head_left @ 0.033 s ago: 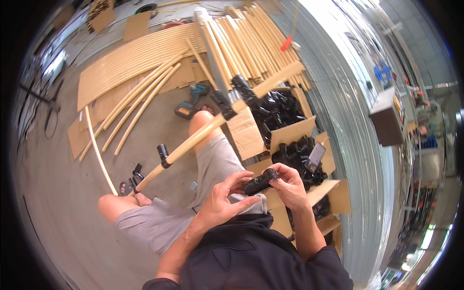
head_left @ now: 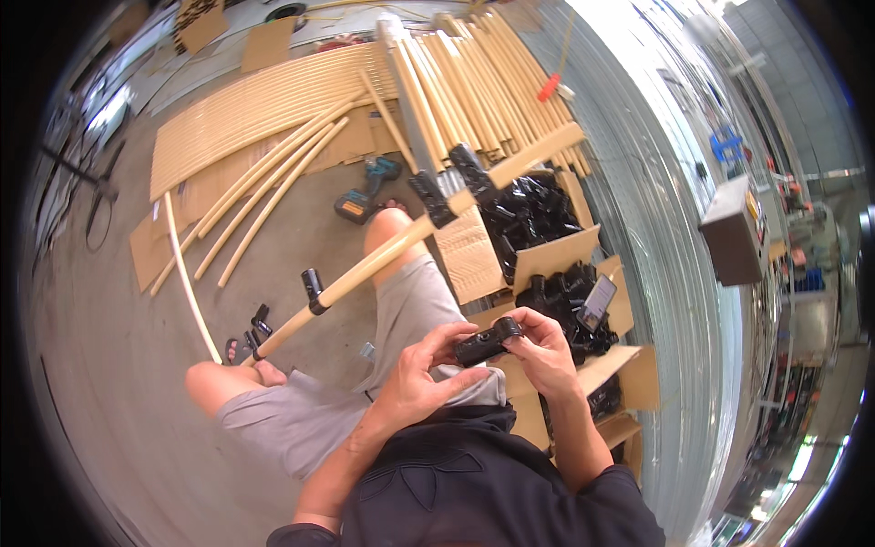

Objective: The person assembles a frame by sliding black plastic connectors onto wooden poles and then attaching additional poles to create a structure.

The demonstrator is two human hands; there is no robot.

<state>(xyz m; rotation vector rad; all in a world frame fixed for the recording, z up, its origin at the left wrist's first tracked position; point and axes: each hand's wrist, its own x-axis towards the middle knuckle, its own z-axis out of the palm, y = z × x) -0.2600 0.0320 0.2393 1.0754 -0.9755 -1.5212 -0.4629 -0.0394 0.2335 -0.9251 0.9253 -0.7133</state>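
From here, I'd keep it steady, left hand (head_left: 421, 369) and right hand (head_left: 549, 357) both pinching the black connector (head_left: 479, 347) near the long pipe (head_left: 372, 266).

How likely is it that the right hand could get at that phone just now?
Probably yes: the phone is by the black fittings, near the right hand, with nothing visible blocking it, though that hand's fingers hold a black connector.

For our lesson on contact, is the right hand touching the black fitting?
Touching: the head view shows the right hand holding one end of the black fitting, with no gap visible.
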